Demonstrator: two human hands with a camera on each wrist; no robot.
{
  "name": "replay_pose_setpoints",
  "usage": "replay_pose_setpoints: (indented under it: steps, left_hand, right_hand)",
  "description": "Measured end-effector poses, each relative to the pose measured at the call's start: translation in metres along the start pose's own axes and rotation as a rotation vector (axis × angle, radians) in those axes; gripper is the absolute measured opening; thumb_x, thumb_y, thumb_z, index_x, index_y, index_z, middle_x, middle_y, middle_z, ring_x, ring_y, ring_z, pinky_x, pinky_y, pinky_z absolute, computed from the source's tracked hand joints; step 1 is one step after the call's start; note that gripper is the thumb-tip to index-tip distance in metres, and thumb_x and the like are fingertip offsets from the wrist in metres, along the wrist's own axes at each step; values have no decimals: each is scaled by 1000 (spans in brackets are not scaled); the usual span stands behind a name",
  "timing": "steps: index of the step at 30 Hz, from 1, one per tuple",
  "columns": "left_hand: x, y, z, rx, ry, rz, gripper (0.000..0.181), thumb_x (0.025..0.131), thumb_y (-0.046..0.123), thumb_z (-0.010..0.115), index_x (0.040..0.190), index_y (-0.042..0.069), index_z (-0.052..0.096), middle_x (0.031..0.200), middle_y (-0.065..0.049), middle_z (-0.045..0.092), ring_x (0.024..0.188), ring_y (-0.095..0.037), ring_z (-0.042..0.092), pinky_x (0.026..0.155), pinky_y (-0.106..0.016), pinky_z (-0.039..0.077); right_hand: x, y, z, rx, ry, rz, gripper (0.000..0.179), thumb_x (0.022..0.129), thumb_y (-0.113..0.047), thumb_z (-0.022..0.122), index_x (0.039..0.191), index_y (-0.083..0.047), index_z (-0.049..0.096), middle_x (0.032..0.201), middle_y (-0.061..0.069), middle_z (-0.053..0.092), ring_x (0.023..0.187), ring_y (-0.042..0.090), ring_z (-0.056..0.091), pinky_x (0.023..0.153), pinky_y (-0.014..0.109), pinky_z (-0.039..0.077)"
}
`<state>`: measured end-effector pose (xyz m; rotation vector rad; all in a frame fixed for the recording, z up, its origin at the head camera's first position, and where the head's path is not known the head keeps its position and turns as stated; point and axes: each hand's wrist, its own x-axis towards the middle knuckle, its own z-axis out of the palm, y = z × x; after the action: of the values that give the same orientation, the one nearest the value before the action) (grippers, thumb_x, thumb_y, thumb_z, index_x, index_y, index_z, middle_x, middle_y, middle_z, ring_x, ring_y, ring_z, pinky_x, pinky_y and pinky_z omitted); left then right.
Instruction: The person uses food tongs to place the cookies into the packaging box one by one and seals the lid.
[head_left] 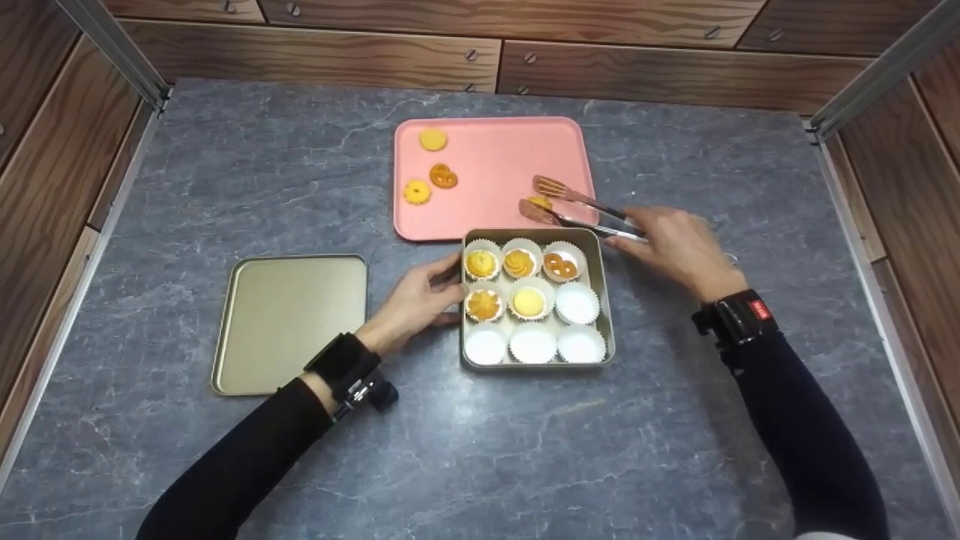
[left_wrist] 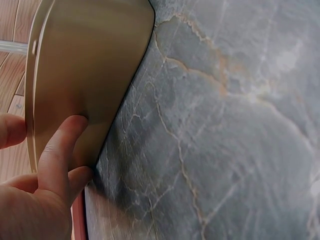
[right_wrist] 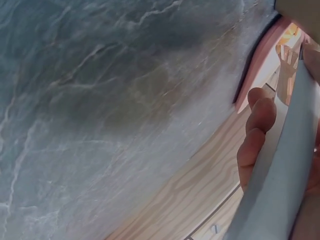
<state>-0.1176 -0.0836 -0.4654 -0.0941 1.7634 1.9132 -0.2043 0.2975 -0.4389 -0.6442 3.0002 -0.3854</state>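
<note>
My left hand point(head_left: 421, 300) holds the left wall of a square gold tin point(head_left: 609, 322), thumb at the rim and fingers against the outside, as the left wrist view point(left_wrist: 50, 170) shows. White paper cups point(head_left: 576, 304) line the tin; several hold cookies, among them a pretzel point(head_left: 559, 265) and a round yellow cookie point(head_left: 529, 302). My right hand point(head_left: 679, 244) grips a pair of tongs point(head_left: 592, 223) with metal handles. Their tips are spread around a yellow cookie point(head_left: 541, 202) on a pink tray point(head_left: 495, 150); the tongs partly hide it.
On the tray's left side lie a round cookie point(head_left: 433, 139), a second pretzel point(head_left: 443, 176) and a flower-shaped cookie point(head_left: 417, 192). A gold lid point(head_left: 292, 322) lies on the marbled table point(head_left: 480, 450) to the left. Wood-patterned panels point(head_left: 315, 56) border the table.
</note>
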Motion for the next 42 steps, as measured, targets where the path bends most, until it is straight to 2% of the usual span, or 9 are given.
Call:
replay_pose_setpoints:
  steps: [5,8,17,25,28,34,38,42]
  left_hand:
    - [0,0,0,5,-1,15,74,100,4,64,163,8,24,164,-19,34,127,-30,61,94,-36,62]
    - [0,1,0,10,2,9,74,100,4,63,163,9,25,164,-18,34,127,-29,62,94,-35,62]
    - [0,1,0,27,4,3,74,100,3,63,163,11,25,165,-17,34,126,-29,62,94,-35,63]
    - [0,1,0,27,5,-4,74,101,4,63,163,10,25,164,-18,34,126,-28,62,94,-35,63]
    - [1,1,0,21,6,-7,74,100,4,63,163,10,25,164,-18,34,125,-28,63,94,-35,63]
    - [0,0,-1,15,-9,16,75,101,4,63,163,8,23,164,-20,34,128,-30,61,95,-36,62]
    - [1,-1,0,4,-8,20,74,101,2,62,163,8,24,164,-20,34,128,-30,61,95,-36,62]
    - [0,0,1,4,-5,19,74,101,2,62,163,9,24,164,-20,33,127,-30,61,94,-36,63]
  right_hand:
    - [-1,8,2,48,5,-15,45,98,-42,71,131,-11,69,109,15,75,99,40,70,84,61,57]
    - [-1,10,3,72,14,-26,45,98,-41,71,133,-12,69,113,16,75,102,41,70,87,61,56]
    - [-4,11,2,79,60,-28,43,98,-36,72,132,-11,69,96,13,74,86,35,68,77,55,57]
    - [-7,9,-2,98,69,-14,49,99,-37,71,137,-8,67,115,21,74,100,43,70,88,61,57]
    - [-8,7,-4,108,83,-13,50,99,-37,71,138,-7,66,116,21,74,100,43,70,88,61,57]
    - [-11,4,-9,130,121,-27,45,99,-34,72,134,-6,69,114,19,75,90,36,70,80,57,59]
    - [-13,3,-11,146,143,-29,39,99,-31,71,129,-6,71,116,20,75,96,39,72,84,58,61]
    - [-15,0,-15,122,106,2,44,100,-36,70,131,-5,70,115,20,75,91,35,71,80,56,60]
